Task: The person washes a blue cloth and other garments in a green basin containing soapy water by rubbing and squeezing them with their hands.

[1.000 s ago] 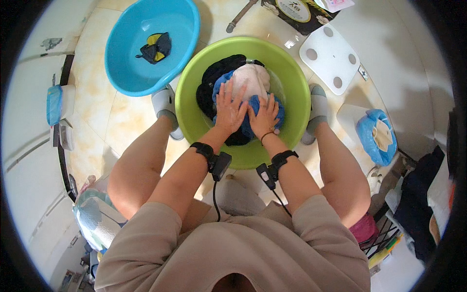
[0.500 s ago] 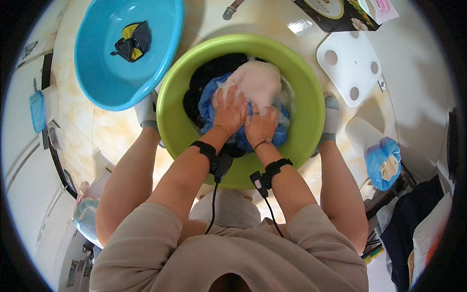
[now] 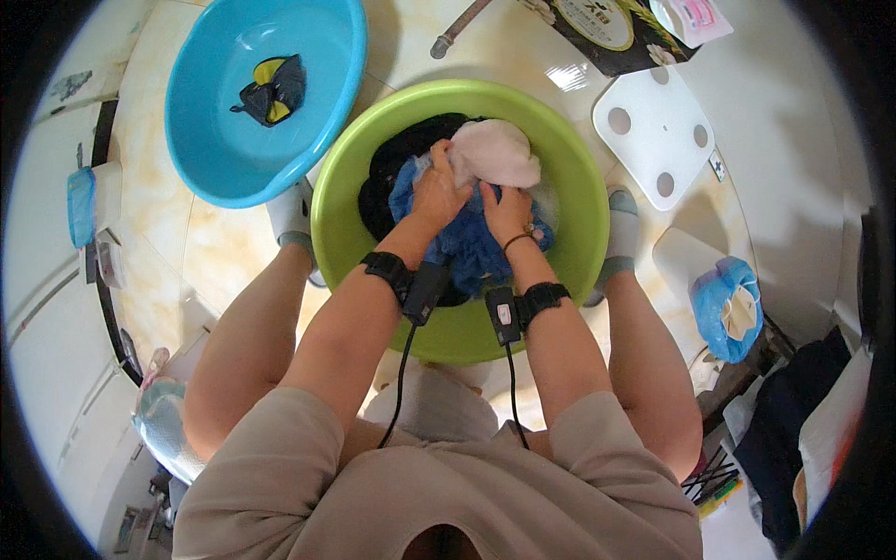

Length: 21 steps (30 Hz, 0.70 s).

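Observation:
A green basin (image 3: 324,224) stands between my feet, with wet laundry in it. My left hand (image 3: 441,194) is closed on the left edge of a pale pink cloth (image 3: 493,152), fingers curled and pointing away from me. My right hand (image 3: 507,215) is closed at the near edge of the same cloth, its fingertips partly hidden beneath it. Under both hands lies a bunched blue cloth (image 3: 471,250). Black cloth (image 3: 381,187) lines the basin's far left side. Some suds show near the right side of the laundry.
At the far left a blue basin (image 3: 210,140) holds a black and yellow item (image 3: 271,93). To the right are a white scale (image 3: 653,140) and a bin with a blue liner (image 3: 726,313). A dark printed box (image 3: 607,33) and a pipe end (image 3: 441,47) are beyond.
Both hands were pressed flat with fingers spread on the laundry; now their fingers are curled around the pink cloth's edges. More of the blue cloth shows on my side.

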Tool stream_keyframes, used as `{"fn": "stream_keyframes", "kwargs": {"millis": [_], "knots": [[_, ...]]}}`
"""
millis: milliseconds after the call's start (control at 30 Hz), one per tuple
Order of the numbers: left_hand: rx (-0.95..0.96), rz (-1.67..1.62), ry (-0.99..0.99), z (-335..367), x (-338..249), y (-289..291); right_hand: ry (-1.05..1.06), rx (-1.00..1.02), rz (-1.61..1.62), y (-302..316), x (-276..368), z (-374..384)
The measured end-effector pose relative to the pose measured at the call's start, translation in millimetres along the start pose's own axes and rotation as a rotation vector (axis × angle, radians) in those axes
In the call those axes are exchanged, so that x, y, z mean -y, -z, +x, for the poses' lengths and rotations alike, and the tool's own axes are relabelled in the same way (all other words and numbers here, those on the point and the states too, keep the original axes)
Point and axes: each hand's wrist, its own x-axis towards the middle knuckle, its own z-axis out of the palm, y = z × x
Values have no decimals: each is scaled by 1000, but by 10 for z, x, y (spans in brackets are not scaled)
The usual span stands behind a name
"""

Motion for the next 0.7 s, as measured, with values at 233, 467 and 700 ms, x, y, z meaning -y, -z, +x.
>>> {"fn": "stream_keyframes", "kwargs": {"millis": [233,467,700], "knots": [[104,-236,97,-713,-158,337,-158,93,409,635,319,-869],[-149,23,-117,-1605,33,259,-102,-280,-34,477,437,-1575],[-136,271,-190,-1248,88,-102,-114,5,-294,-16,197,-1336]]}}
